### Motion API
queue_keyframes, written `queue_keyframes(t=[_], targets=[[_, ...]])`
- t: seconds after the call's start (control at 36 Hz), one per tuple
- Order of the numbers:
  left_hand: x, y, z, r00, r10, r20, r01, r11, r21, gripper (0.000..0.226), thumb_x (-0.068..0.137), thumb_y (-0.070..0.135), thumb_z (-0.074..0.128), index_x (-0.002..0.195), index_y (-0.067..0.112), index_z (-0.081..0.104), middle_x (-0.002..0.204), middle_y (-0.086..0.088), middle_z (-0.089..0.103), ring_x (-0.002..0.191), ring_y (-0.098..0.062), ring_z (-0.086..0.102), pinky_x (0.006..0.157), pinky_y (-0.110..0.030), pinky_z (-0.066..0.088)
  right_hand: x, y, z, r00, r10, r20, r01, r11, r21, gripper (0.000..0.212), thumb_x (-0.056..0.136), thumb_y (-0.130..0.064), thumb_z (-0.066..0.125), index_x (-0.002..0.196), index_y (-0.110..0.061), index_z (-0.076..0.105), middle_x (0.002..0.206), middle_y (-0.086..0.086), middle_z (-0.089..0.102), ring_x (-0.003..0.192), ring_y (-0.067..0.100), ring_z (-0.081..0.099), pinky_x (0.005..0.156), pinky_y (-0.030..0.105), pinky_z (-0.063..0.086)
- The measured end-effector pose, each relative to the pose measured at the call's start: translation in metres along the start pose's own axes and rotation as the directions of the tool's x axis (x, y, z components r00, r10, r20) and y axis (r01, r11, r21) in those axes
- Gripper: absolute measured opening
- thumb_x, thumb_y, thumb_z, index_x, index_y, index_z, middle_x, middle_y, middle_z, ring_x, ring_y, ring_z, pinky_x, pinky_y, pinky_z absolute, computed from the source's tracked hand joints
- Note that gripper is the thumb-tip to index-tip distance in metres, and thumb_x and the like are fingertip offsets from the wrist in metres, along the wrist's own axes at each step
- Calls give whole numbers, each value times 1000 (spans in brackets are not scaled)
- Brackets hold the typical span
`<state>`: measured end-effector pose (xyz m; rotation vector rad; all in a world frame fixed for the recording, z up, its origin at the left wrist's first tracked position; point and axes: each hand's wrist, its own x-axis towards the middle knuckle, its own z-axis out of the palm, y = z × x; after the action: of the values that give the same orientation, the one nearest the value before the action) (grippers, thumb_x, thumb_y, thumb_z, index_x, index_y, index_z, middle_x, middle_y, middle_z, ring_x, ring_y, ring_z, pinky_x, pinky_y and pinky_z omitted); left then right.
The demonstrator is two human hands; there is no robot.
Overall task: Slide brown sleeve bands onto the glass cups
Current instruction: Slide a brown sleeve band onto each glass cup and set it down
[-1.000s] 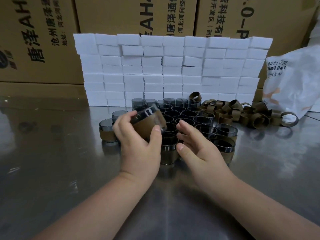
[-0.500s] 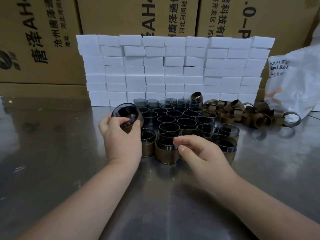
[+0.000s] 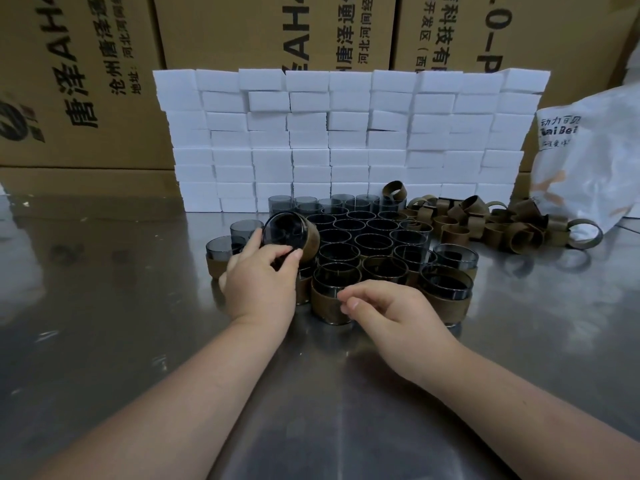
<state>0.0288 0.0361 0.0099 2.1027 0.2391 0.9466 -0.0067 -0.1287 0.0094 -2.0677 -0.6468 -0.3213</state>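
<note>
A cluster of dark glass cups stands on the steel table; the near ones wear brown sleeve bands. My left hand grips a sleeved cup, tilted with its mouth toward me, at the cluster's left edge. Two more sleeved cups stand just left of it. My right hand hovers with loosely curled fingers at the front sleeved cup, holding nothing. Loose brown bands lie heaped to the right.
A wall of white foam blocks stands behind the cups, with cardboard boxes behind that. A white plastic bag sits at the right, past the bands.
My left hand carried the sleeved cup leftward and down toward the cluster's left side. My right hand drew back and lowered in front of the near cups.
</note>
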Motion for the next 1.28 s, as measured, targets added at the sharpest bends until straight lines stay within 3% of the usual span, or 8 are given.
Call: queue_keyframes(t=[0.08, 0.17, 0.36, 0.67, 0.92, 1.06, 1.17, 1.28], targets=[[12, 5, 2, 999, 46, 7, -46, 998, 53, 18, 86, 34, 62, 94, 22, 72, 140, 0, 47, 126, -24, 43, 103, -33, 21, 1, 0, 0, 999, 26, 29, -26, 999, -26, 25, 91, -24, 54, 82, -46, 61, 83, -15, 68, 80, 0, 64, 75, 18, 51], [34, 10, 4, 998, 58, 25, -60, 995, 84, 18, 87, 37, 59, 90, 22, 70, 133, -4, 54, 121, -25, 48, 104, -42, 31, 0, 1, -1, 999, 24, 49, -21, 998, -60, 18, 91, -27, 53, 95, -35, 68, 82, -21, 65, 83, -6, 60, 74, 11, 47], [60, 18, 14, 979, 41, 201, -106, 940, 323, 19, 88, 46, 54, 79, 32, 63, 87, 8, 64, 83, -18, 52, 86, -37, 40, 1, 5, 0, 996, 24, 86, -15, 994, -104, 20, 92, -27, 52, 102, -28, 68, 79, -21, 63, 82, -4, 58, 76, 18, 48], [66, 15, 1, 928, -12, 373, -151, 902, 405, 29, 86, 44, 56, 63, 26, 58, 71, 13, 56, 90, -22, 56, 89, -40, 45, 3, 7, 2, 993, 24, 114, -10, 992, -129, 20, 91, -28, 53, 103, -30, 68, 74, -25, 60, 75, -7, 56, 75, 19, 49], [70, 8, 8, 867, -75, 493, -174, 882, 439, 30, 86, 48, 56, 69, 24, 63, 86, 3, 64, 89, -22, 58, 86, -40, 48, 4, 8, 3, 992, 34, 120, -20, 993, -114, 18, 91, -27, 53, 100, -29, 69, 73, -23, 60, 76, -6, 57, 78, 25, 50], [80, 9, 12, 836, -65, 545, -258, 830, 494, 50, 95, 45, 33, 98, 12, 70, 94, -7, 66, 91, -24, 58, 83, -34, 45, 4, 11, 5, 992, 31, 123, -17, 994, -110, 18, 91, -29, 52, 100, -30, 68, 72, -25, 60, 77, -7, 57, 78, 23, 50], [91, 7, 21, 854, 15, 521, -265, 873, 409, 36, 97, 35, 33, 120, 21, 57, 117, -3, 61, 99, -23, 53, 82, -33, 43, 5, 11, 5, 990, 23, 137, -7, 993, -116, 19, 91, -30, 51, 101, -29, 68, 72, -25, 60, 77, -7, 58, 77, 24, 51], [103, 3, 30, 818, -84, 568, -230, 858, 459, 31, 95, 29, 29, 114, 22, 53, 116, -2, 56, 87, -17, 45, 62, -29, 31, 4, 11, 5, 990, 21, 139, -4, 993, -120, 20, 91, -30, 51, 102, -30, 67, 72, -25, 60, 76, -8, 57, 77, 22, 50]])
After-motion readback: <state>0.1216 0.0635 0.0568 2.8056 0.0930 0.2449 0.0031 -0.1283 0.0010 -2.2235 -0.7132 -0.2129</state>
